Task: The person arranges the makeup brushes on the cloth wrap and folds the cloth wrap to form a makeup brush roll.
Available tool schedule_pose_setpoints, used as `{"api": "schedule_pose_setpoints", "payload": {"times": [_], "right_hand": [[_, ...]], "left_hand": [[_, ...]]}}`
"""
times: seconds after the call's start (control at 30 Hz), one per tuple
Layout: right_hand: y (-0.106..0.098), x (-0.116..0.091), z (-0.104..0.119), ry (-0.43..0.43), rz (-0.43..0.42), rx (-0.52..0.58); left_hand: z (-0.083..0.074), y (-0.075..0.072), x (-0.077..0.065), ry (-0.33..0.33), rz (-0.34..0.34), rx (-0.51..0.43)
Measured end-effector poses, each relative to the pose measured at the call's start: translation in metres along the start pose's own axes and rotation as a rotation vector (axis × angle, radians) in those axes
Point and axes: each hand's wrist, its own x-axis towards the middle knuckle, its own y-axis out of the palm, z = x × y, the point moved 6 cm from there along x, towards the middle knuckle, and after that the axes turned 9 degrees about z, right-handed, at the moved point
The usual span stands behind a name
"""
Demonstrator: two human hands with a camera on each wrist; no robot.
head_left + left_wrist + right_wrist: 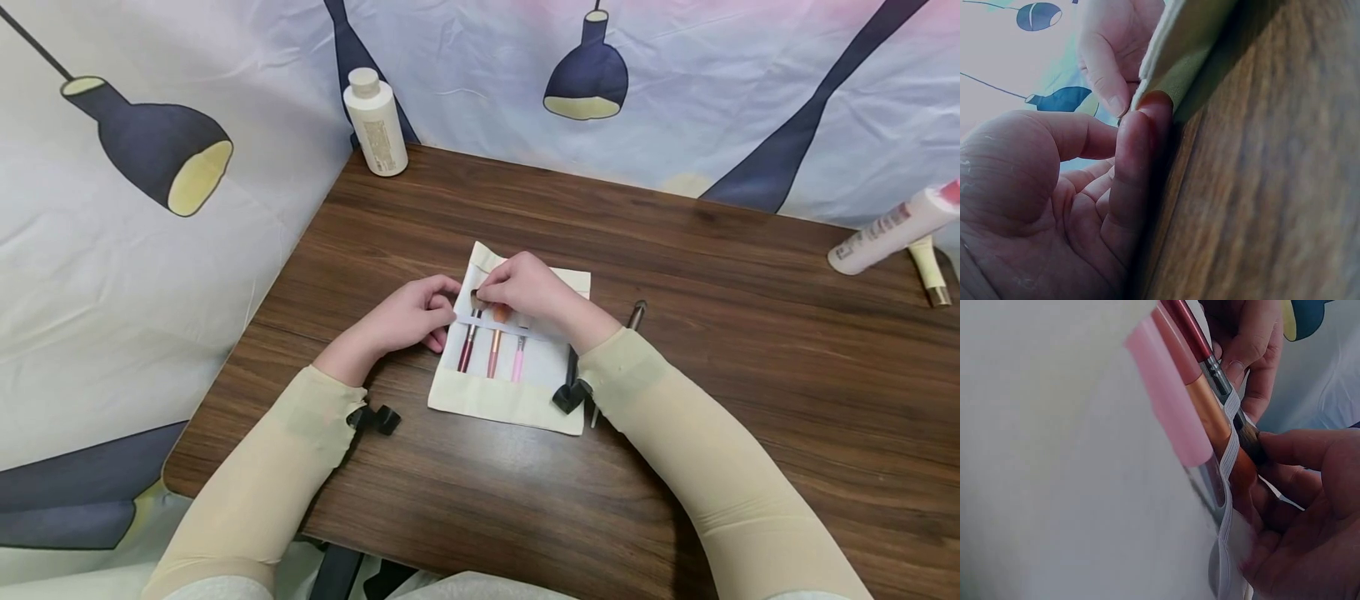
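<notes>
Dark wood-grain tabletop (727,358), lamp-print fabric (465,117) behind. Cream fabric brush pouch (502,403) lies open on it. Right hand (531,287): grip pinched on bristle end of dark-red-handled brush (467,350). White elastic band (1230,459) crosses 3 brushes, likely to keep them parallel. Left hand (412,315): grip closed on pouch's left edge, presumably so it doesn't slide.

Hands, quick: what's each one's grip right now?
Left hand: touching the edge of the pouch; whether pinching it, I can't tell.
Right hand: closed, pinching the dark-red-handled brush at its bristle end.
</notes>
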Motion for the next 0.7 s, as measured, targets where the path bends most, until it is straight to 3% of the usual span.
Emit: {"api": "schedule_pose_setpoints", "payload": {"times": [0.7], "right_hand": [[0.0023,-0.0060,0.0072,-0.002,0.026,-0.057]], "left_hand": [[-0.0010,-0.0004,-0.0004,-0.005,0.000,0.002]]}}
